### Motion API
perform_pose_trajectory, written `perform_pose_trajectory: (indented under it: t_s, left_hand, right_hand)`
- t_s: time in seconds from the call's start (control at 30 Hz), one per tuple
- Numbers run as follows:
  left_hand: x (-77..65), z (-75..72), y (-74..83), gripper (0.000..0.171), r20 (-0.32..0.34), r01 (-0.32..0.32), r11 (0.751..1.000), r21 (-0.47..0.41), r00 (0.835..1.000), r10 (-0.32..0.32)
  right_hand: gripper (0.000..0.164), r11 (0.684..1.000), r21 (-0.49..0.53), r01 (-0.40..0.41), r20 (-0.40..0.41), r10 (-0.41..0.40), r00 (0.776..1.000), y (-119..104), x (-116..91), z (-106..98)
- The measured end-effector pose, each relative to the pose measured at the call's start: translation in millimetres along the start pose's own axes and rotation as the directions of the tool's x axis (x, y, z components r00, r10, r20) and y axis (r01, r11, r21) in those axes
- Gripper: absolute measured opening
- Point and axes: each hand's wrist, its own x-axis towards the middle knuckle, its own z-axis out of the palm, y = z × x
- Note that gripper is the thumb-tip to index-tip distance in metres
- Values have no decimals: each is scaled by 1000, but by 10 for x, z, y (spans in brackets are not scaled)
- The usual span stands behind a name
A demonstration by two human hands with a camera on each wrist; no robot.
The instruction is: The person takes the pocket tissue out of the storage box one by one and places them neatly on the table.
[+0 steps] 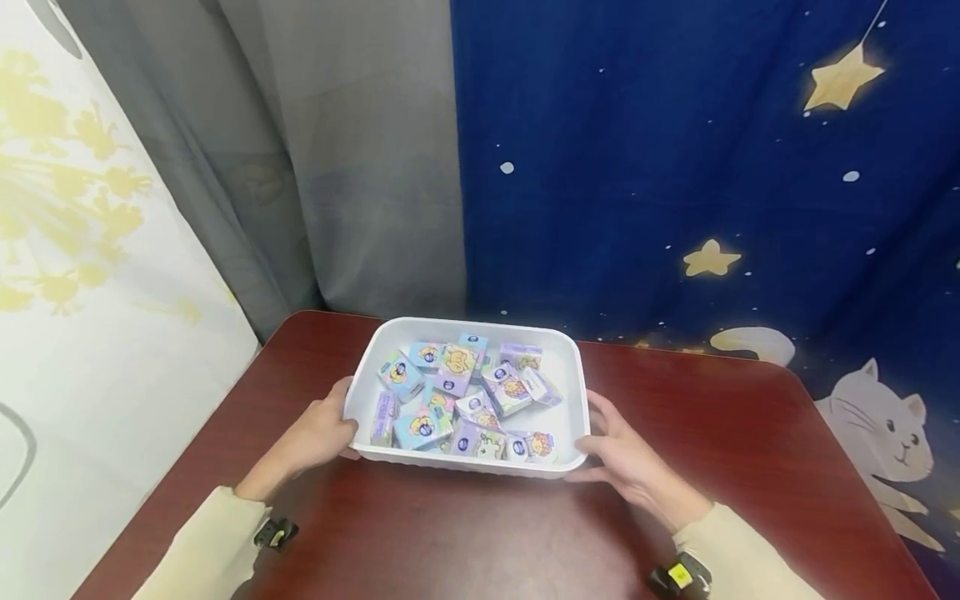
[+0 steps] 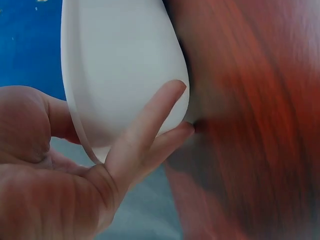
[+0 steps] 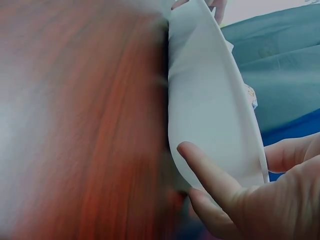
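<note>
A white plastic tray (image 1: 566, 392) with rounded corners is held by both hands, one at each short end. My left hand (image 1: 322, 429) grips the left end, thumb by the rim and fingers spread along the outer wall and lower edge, as the left wrist view shows on the tray (image 2: 125, 60). At the opposite end, my right hand (image 1: 626, 454) grips in much the same way; two of its fingers (image 3: 210, 172) lie against the outer wall. Inside lie several small packs (image 1: 455, 367), purple, blue and white with cartoon prints, heaped loosely at different angles.
Beneath the tray is a dark red wooden table (image 1: 480, 533). A grey curtain (image 1: 367, 167) and a blue curtain (image 1: 600, 167) with stars hang behind its far edge. A white surface with yellow floral print (image 1: 90, 208) stands at the left.
</note>
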Motion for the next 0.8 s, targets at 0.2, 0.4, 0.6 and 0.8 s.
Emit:
perform_pose_trajectory:
  t_s: [0.2,0.4,0.6,0.8]
  left_hand:
    - [-151,148,92,76,28,33,999,-38,999,-32]
    - [-178,209,151,74,38,45,999,6,998,-45]
    - [-131,218,203,70,31,15,990,143,999,-20]
    - [22,208,226,69,54,-21,986,165,998,13]
  right_hand:
    - [94,999,-46,-5,-27,4,1000,62,-201,-167]
    - [97,997,-69,-17,-46,14,999,93,-395,-275]
    - [106,995,-94,-29,-31,26,999,131,-580,-324]
    - [109,992,-119,-42,2,43,999,186,-677,-381]
